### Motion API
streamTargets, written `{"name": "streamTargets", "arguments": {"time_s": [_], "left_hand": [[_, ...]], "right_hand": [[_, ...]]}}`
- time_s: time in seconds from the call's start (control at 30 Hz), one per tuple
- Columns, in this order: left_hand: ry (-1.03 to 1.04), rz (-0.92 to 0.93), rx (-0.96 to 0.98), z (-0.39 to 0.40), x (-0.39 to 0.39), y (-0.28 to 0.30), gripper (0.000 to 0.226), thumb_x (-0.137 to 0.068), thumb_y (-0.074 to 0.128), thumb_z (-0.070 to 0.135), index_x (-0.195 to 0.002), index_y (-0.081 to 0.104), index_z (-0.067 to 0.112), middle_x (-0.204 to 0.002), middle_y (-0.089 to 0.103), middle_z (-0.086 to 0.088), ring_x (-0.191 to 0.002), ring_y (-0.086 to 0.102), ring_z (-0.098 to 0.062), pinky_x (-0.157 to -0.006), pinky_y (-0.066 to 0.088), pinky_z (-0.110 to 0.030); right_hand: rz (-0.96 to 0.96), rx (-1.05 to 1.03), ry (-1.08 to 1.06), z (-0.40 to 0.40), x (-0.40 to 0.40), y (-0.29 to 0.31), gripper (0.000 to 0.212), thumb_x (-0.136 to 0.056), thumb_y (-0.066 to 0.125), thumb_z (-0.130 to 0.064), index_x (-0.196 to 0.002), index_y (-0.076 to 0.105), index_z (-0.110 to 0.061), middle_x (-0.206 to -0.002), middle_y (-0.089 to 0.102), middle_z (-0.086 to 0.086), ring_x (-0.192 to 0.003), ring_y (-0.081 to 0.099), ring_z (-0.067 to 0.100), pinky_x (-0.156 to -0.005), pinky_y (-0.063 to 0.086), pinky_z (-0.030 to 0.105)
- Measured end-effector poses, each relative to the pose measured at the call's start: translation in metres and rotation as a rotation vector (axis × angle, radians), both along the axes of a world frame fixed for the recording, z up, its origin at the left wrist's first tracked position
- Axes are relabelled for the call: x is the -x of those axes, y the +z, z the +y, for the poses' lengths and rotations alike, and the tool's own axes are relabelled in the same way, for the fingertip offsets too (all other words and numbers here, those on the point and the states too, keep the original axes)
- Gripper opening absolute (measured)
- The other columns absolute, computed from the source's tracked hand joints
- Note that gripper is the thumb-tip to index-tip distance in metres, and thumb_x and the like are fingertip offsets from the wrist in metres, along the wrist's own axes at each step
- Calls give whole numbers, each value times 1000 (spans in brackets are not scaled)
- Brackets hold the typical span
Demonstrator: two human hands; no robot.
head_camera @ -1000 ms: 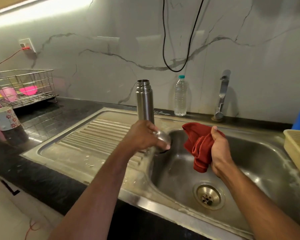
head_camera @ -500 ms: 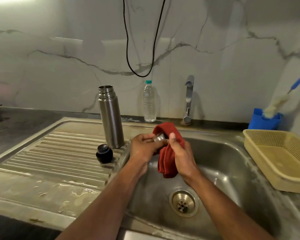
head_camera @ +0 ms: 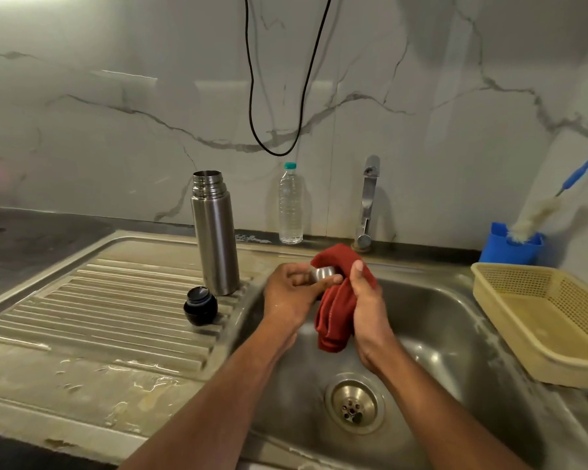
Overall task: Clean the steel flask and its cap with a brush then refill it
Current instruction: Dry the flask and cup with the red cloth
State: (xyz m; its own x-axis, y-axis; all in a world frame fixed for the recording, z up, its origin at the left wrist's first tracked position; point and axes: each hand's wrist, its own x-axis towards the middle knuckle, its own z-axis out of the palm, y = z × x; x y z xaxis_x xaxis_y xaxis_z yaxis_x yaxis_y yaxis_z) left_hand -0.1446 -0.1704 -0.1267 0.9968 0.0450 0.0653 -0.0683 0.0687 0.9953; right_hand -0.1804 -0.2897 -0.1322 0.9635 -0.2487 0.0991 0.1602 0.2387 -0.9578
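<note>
Steel flask point(head_camera: 215, 237): tall brushed-metal cylinder, upright on the ribbed drainboard point(head_camera: 109, 307) at the basin's left edge, mouth uncovered, threaded neck showing; contents cannot be seen.

Stopper point(head_camera: 200, 305): dark, rounded, glossy, on the ribs just in front of the flask, apart from it.

Steel cap point(head_camera: 323, 273): small shiny cup shape, held over the sink basin point(head_camera: 455, 334). Left hand point(head_camera: 291, 295) has fingers and thumb curled round it. Right hand point(head_camera: 367, 310) grips a red cloth point(head_camera: 336, 310), soft and folded, draped over the cap's far side and hanging down between the two hands.

Basin: stainless steel, wet, round drain strainer point(head_camera: 354, 404) at the bottom.

Plastic water bottle point(head_camera: 290, 204): clear, ridged, teal lid, standing at the marble wall behind the sink; looks nearly full.

Tap point(head_camera: 367, 201): chrome, just right of the bottle.

Blue holder point(head_camera: 510, 247): plastic, at the right rear, containing a bottle brush point(head_camera: 537, 213) with pale fluffy bristles and a blue handle leaning rightward.

Yellow basket point(head_camera: 550, 320): perforated plastic, rectangular, on the sink's right rim.
</note>
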Motion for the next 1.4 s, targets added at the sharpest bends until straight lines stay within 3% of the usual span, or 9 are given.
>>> {"name": "streamTargets", "arguments": {"time_s": [0.07, 0.13, 0.23, 0.37, 0.53, 0.67, 0.9, 1.13, 1.4], "left_hand": [[-17, 46, 45, 5, -3, -1, 84, -38, 100, 43, -109, 70, 10, -99, 81, -8, -94, 79, -24, -91, 64, -46], [-98, 45, 34, 7, -2, 0, 66, -56, 100, 30, -111, 72, 8, -100, 81, -11, -97, 79, -27, -94, 63, -49], [-244, -11, 13, 4, 5, 6, 38, -83, 85, 7, -118, 73, 6, -107, 79, -14, -99, 76, -26, -98, 61, -42], [-449, 11, 98, 0, 12, 8, 49, -78, 84, 30, -121, 76, 6, -108, 80, -12, -96, 73, -21, -96, 56, -41], [-220, 0, 67, -11, 10, 2, 25, -94, 76, 31, -108, 81, 11, -97, 81, -6, -90, 77, -19, -92, 61, -39], [-74, -3, -28, -10, 8, -3, 32, -92, 76, 42, -100, 74, 11, -90, 81, -7, -86, 78, -24, -82, 64, -38], [-272, -41, -151, -12, 14, 0, 7, -93, 77, 19, -98, 78, 14, -88, 81, -3, -82, 77, -14, -78, 61, -26], [-512, 53, -63, -6, 18, 7, 33, -104, 62, 23, -76, 77, 15, -70, 68, -1, -70, 64, -10, -79, 55, -29], [-501, 221, 143, -10, 23, 14, 39, -103, 62, 42, -124, 73, 12, -117, 77, -15, -112, 73, -31, -108, 55, -49]], "right_hand": [[-49, 90, -2, 4, 0, -1, 64, -93, 46, -62, -115, 72, -8, -95, 79, 13, -79, 76, 16, -69, 57, 24], [-69, 111, -33, 4, 1, 0, 62, -89, 46, -64, -108, 73, -11, -80, 76, 5, -73, 73, 13, -70, 56, 24], [-10, -19, -47, -6, 0, 3, 61, -98, 43, -63, -117, 73, -14, -99, 79, 13, -97, 77, 26, -87, 59, 36], [107, -266, 5, -16, 1, 8, 67, -108, 35, -56, -119, 74, -3, -116, 76, 24, -116, 70, 40, -110, 49, 59], [124, -193, -79, -4, 2, 8, 65, -102, 43, -63, -126, 69, -9, -112, 78, 17, -108, 75, 30, -97, 58, 46], [39, -12, -164, 7, 3, 7, 60, -99, 46, -66, -121, 71, -17, -106, 77, 15, -95, 76, 25, -85, 62, 40], [48, 33, -294, -2, 4, 9, 37, -103, 50, -58, -105, 71, -28, -108, 74, 5, -107, 70, 25, -101, 54, 46], [-43, -9, -369, -9, 8, 15, 31, -108, 50, -43, -102, 72, -22, -97, 73, 8, -89, 69, 21, -90, 54, 38], [57, -328, -247, -12, 5, 16, 54, -107, 45, -47, -122, 71, -3, -114, 76, 22, -108, 73, 34, -97, 56, 46]]}}
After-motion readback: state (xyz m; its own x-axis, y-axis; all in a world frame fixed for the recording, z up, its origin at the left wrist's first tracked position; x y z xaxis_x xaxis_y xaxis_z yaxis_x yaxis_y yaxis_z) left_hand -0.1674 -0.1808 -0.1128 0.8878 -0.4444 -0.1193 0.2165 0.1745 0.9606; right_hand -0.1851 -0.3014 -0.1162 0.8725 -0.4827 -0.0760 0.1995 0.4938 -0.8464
